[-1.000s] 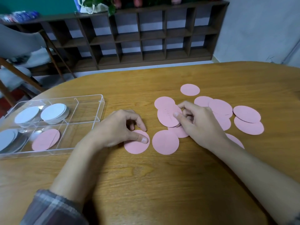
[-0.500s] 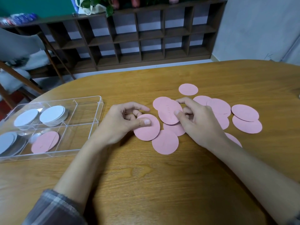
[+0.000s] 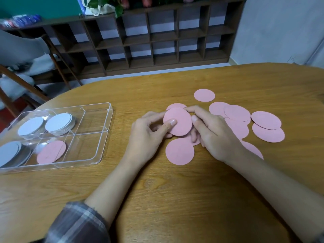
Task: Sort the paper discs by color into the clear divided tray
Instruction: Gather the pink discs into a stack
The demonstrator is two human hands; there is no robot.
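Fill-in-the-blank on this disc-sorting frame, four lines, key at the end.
1. The loose discs on the table are all ____.
2. The left hand pins the held disc with its ____ on the face; the right hand grips its opposite edge.
3. The clear tray sits to the ____ of both hands.
4. The tray's coloured discs lie in just ____ compartment.
Missing words: pink; thumb; left; one.

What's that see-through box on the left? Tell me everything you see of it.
The clear divided tray is a shallow rectangular box of transparent plastic with rounded corners, lying flat on the wooden table. Thin walls split it into compartments: three at left hold grey-white discs, one holds pink discs.
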